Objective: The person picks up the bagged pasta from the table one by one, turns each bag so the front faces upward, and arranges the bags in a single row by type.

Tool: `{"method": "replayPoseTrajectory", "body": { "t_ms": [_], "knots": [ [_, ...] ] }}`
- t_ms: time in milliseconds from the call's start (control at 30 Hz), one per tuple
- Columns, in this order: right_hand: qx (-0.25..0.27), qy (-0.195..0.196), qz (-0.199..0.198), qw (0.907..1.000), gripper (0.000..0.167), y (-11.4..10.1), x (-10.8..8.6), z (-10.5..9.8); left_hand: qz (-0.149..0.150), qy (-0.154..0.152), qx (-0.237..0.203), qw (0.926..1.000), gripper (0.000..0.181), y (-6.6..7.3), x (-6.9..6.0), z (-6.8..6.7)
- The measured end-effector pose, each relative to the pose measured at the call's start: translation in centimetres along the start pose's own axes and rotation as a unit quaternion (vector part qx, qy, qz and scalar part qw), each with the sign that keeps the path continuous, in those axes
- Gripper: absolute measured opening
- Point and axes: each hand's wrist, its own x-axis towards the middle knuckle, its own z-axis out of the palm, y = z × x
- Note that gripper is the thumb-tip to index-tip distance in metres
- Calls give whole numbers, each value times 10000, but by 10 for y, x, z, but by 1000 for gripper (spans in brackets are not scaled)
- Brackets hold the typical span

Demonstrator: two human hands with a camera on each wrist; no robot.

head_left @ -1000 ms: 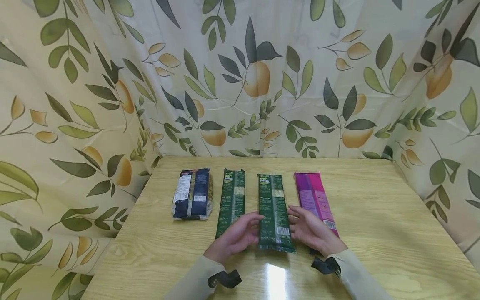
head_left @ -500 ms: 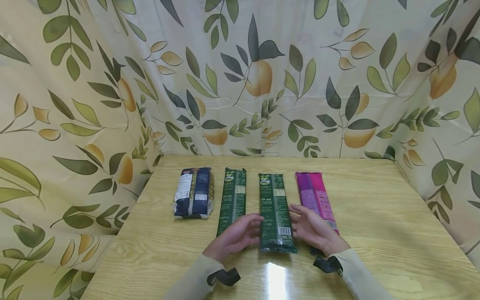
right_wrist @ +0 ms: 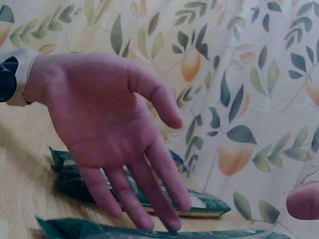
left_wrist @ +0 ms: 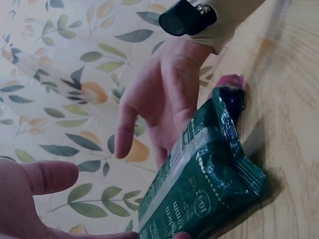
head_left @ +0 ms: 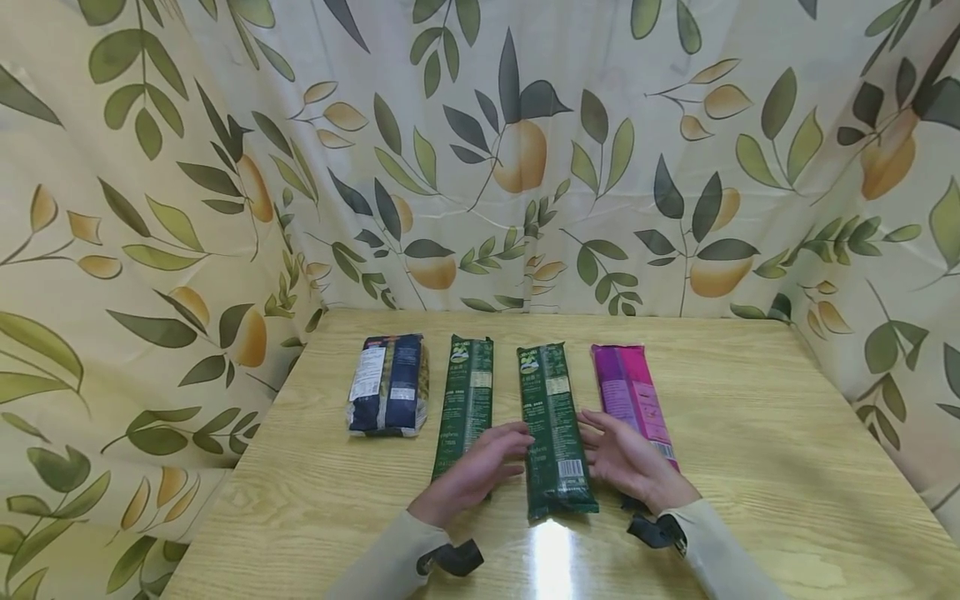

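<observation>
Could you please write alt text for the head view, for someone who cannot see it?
A person's left hand and right hand flank a green spaghetti packet at a wooden table. Left of it lie a second green packet and a dark blue packet; right of it, a pink and purple packet. Cloth printed with leaves hangs behind.

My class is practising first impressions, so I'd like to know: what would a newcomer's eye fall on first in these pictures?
Probably the patterned cloth, its big leaves and fruit filling the background behind the table. Next, the vivid pink-and-purple packet, at the right end of the row of four. Then the left hand and the right hand, on either side of the neighbouring green packet.
</observation>
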Motion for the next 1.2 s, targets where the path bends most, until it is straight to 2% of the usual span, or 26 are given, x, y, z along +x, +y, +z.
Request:
{"method": "replayPoseTrajectory", "body": {
  "t_ms": [200,400,567,800,1200],
  "knots": [
    [-82,-92,-18,9999,77,-1,-2,-2,-97,68,-120,9999,65,0,1,8],
    [-357,-226,-137,9990,78,-2,-6,-1,-57,28,-102,9999,64,-2,5,15],
    [-505,-86,-143,9986,77,-4,-11,-1,-54,36,-179,9998,62,-3,7,21],
    [-598,20,-208,9980,74,-7,-20,2,-102,-254,-268,9993,67,-5,16,28],
    [-791,266,-232,9962,74,-13,-31,10,-92,-374,-447,9983,63,-5,20,38]
  ]
}}
